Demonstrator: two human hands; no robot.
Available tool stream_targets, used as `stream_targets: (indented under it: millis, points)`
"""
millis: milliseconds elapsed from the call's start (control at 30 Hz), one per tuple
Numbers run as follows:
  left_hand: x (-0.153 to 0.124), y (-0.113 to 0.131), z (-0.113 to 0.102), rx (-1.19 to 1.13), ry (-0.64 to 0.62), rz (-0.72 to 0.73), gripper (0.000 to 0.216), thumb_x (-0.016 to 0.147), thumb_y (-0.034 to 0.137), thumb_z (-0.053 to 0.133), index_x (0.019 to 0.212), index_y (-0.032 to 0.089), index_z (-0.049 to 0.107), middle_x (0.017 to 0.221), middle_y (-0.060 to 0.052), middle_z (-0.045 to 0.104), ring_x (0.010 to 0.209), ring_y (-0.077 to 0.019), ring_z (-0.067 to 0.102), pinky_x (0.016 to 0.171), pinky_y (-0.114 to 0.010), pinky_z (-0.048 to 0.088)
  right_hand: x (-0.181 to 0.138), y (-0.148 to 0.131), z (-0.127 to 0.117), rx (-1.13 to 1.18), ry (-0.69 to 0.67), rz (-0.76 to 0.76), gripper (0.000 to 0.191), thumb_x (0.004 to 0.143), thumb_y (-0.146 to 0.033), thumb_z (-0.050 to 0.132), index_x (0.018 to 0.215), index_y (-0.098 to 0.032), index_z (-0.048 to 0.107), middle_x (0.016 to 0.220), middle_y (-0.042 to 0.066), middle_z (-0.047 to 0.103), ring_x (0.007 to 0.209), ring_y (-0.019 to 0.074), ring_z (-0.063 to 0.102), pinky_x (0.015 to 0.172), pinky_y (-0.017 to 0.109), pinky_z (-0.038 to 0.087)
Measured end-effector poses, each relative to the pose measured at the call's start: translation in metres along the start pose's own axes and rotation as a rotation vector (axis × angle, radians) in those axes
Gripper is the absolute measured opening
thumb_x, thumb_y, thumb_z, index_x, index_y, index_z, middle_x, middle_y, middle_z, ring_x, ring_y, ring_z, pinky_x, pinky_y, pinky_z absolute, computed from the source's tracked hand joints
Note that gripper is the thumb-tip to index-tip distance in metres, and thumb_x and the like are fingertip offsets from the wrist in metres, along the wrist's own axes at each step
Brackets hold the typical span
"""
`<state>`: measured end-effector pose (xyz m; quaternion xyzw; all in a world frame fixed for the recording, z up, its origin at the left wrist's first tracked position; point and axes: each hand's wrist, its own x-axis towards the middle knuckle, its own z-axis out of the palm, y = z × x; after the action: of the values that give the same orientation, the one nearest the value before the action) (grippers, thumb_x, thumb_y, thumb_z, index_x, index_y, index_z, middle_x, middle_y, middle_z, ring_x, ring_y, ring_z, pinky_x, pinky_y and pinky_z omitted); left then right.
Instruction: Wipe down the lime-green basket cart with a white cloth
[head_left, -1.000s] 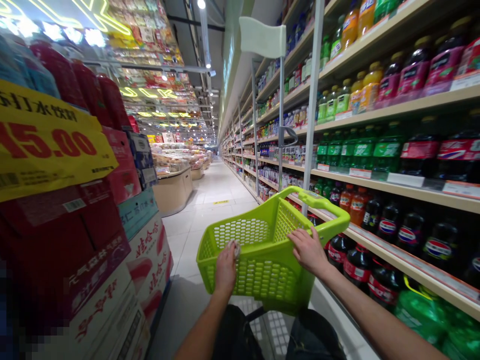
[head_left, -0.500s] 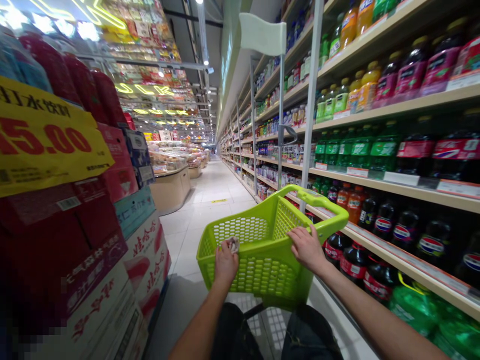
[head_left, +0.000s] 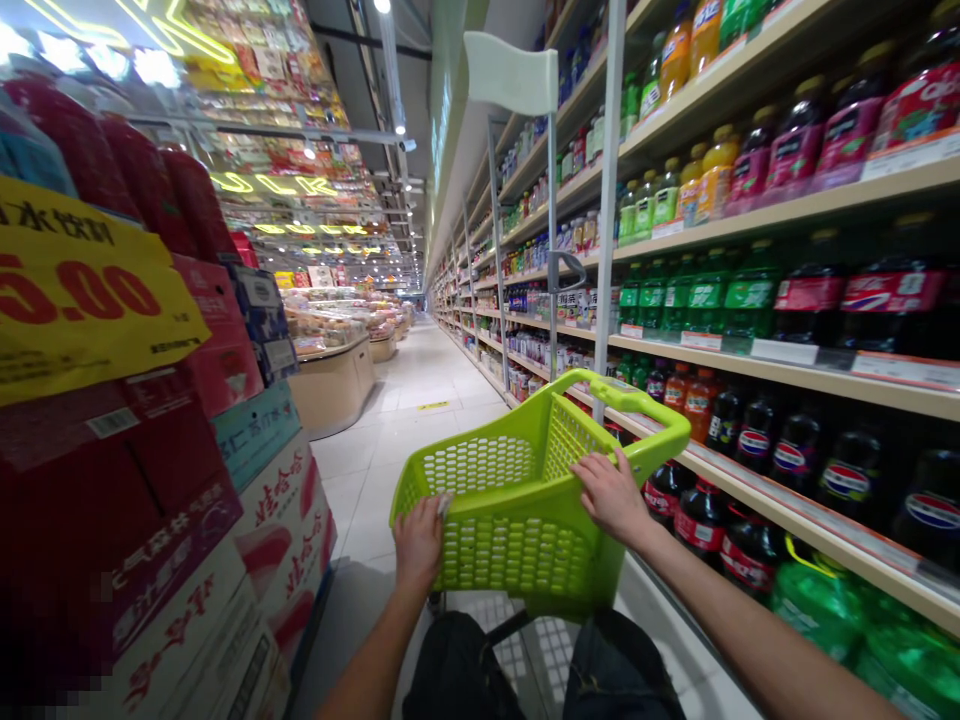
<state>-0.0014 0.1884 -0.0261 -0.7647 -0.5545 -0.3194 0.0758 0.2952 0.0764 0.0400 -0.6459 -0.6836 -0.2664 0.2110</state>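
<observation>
A lime green plastic shopping basket point(head_left: 517, 478) sits in front of me, on a cart frame whose grey mesh shows below. My left hand point(head_left: 418, 540) is closed on the basket's near left rim, with a small white cloth or paper point(head_left: 444, 503) pinched under its fingers. My right hand point(head_left: 615, 496) grips the near right rim by the handle, fingers curled over the edge. The basket looks empty inside.
Shelves of soda and juice bottles point(head_left: 757, 290) run along the right. Stacked red and white drink cartons point(head_left: 187, 520) with a yellow price sign point(head_left: 82, 290) stand at the left. A tiled aisle point(head_left: 420, 400) runs ahead between them. A white flag on a pole point(head_left: 510, 72) rises behind the basket.
My left hand has slid left along the basket's near rim toward its corner, carrying the white scrap. The view has moved slightly forward along the aisle. My right hand keeps its hold.
</observation>
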Motion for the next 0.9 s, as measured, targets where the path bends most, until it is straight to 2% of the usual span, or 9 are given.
stream_targets:
  millis: [67,133,333,433,533,600,667,833,900]
  points:
    - [0.0,-0.015,0.002,0.026,0.062,-0.152,0.034,0.083,0.018,0.032,0.11,0.021,0.053,0.115,-0.008,0.057,0.103,-0.0218,0.052,0.09,-0.045,0.034,0.001,-0.002,0.0,0.002,0.002,0.015,0.034,0.073,-0.016,0.046,0.105,-0.02,0.057,0.105,0.006,0.061,0.105,0.0219,0.046,0.102,0.047,0.009]
    - [0.001,-0.009,0.008,0.018,0.088,-0.173,0.035,0.082,0.016,0.032,0.11,0.019,0.053,0.116,-0.01,0.056,0.106,-0.023,0.05,0.092,-0.046,0.033,0.001,-0.004,0.0,0.0,0.007,0.031,0.032,0.074,-0.017,0.045,0.103,-0.02,0.058,0.105,0.006,0.061,0.104,0.0219,0.047,0.102,0.048,0.009]
    - [0.003,0.059,0.029,-0.117,0.049,0.182,0.042,0.077,0.006,0.037,0.113,0.022,0.052,0.122,-0.008,0.053,0.114,-0.0207,0.045,0.099,-0.045,0.029,0.002,-0.003,0.0,-0.01,-0.009,0.021,0.034,0.075,-0.018,0.044,0.107,-0.018,0.057,0.109,0.007,0.06,0.108,0.0233,0.045,0.101,0.05,0.009]
    - [0.0,0.035,0.029,-0.128,0.092,0.143,0.042,0.077,0.006,0.038,0.112,0.024,0.052,0.12,-0.007,0.055,0.114,-0.0202,0.046,0.099,-0.045,0.029,0.001,-0.002,0.0,-0.01,-0.018,0.015,0.035,0.075,-0.018,0.044,0.108,-0.018,0.056,0.11,0.007,0.06,0.109,0.0237,0.044,0.101,0.049,0.009]
    - [-0.004,-0.012,0.026,-0.089,0.183,-0.065,0.037,0.079,0.01,0.036,0.111,0.019,0.053,0.117,-0.011,0.055,0.109,-0.0233,0.049,0.094,-0.048,0.034,0.001,-0.004,-0.001,-0.009,-0.005,0.029,0.034,0.075,-0.018,0.044,0.106,-0.019,0.057,0.109,0.007,0.06,0.108,0.0234,0.045,0.101,0.049,0.009]
    - [-0.005,-0.026,0.026,-0.08,0.237,-0.151,0.036,0.08,0.012,0.035,0.111,0.017,0.053,0.116,-0.013,0.055,0.108,-0.0247,0.049,0.092,-0.049,0.036,0.001,-0.007,-0.001,-0.012,0.008,0.042,0.032,0.075,-0.018,0.045,0.105,-0.019,0.058,0.107,0.007,0.061,0.107,0.0232,0.045,0.101,0.049,0.009]
    - [-0.004,-0.013,0.03,-0.113,0.241,-0.107,0.037,0.078,0.01,0.036,0.109,0.017,0.054,0.116,-0.012,0.055,0.109,-0.0243,0.049,0.093,-0.047,0.037,0.002,-0.009,0.0,-0.021,0.012,0.049,0.032,0.076,-0.018,0.045,0.104,-0.019,0.058,0.105,0.006,0.061,0.106,0.0231,0.046,0.101,0.049,0.009]
    - [0.001,0.062,0.036,-0.205,0.08,0.193,0.042,0.077,0.007,0.037,0.113,0.022,0.053,0.123,-0.009,0.051,0.115,-0.0209,0.044,0.099,-0.043,0.032,0.002,-0.007,0.0,-0.042,0.0,0.024,0.034,0.076,-0.017,0.044,0.107,-0.019,0.057,0.107,0.007,0.06,0.107,0.0232,0.046,0.101,0.049,0.011]
    - [0.002,0.063,0.03,-0.181,0.02,0.186,0.043,0.078,0.007,0.037,0.115,0.022,0.051,0.125,-0.009,0.05,0.118,-0.0206,0.042,0.101,-0.044,0.028,0.001,-0.005,0.0,-0.047,-0.003,0.007,0.035,0.075,-0.017,0.044,0.107,-0.019,0.057,0.109,0.007,0.06,0.107,0.0234,0.045,0.1,0.05,0.012]
